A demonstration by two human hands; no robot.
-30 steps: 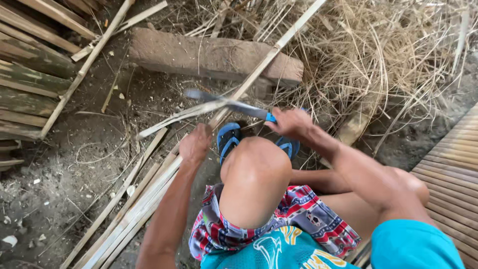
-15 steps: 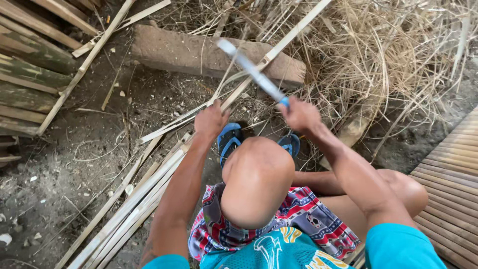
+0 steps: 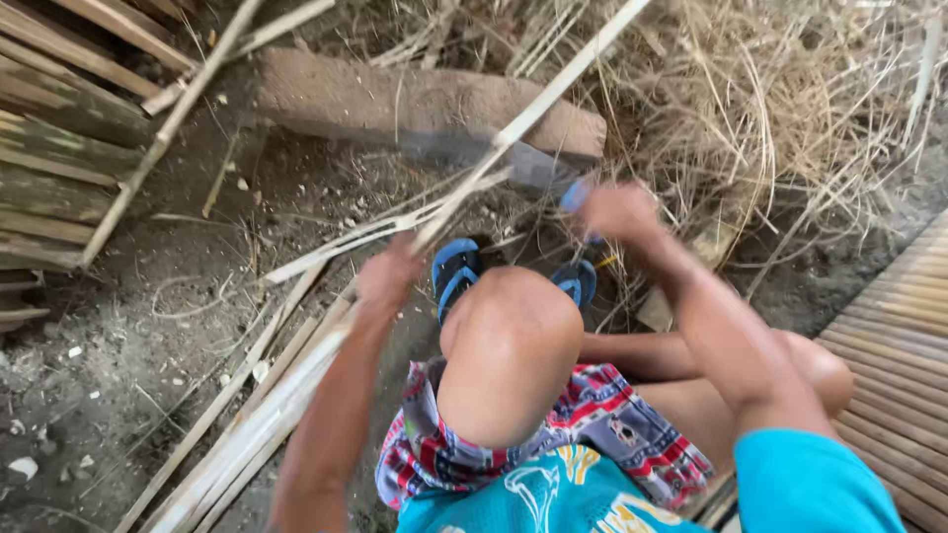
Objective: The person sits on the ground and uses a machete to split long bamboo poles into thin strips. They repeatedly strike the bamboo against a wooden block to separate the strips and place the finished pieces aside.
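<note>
Outdoor rural yard / makeshift bamboo-splitting spot, not a built workshop.

Bare dirt ground (image 3: pixel 148 326) w/ pebbles & chips; heap of dry straw (image 3: pixel 780 109) far right; weathered split-bamboo slats (image 3: pixel 49 148) stacked far left; worn stone block (image 3: pixel 395 99) lying on the dirt at far centre; loose bamboo strips (image 3: pixel 257 415) strewn near left; slatted bamboo platform (image 3: pixel 899 345) at right edge. Person squats on the ground in blue flip-flops (image 3: pixel 454 271). Daylight, no walls, bench or fixed tools seen.
</note>
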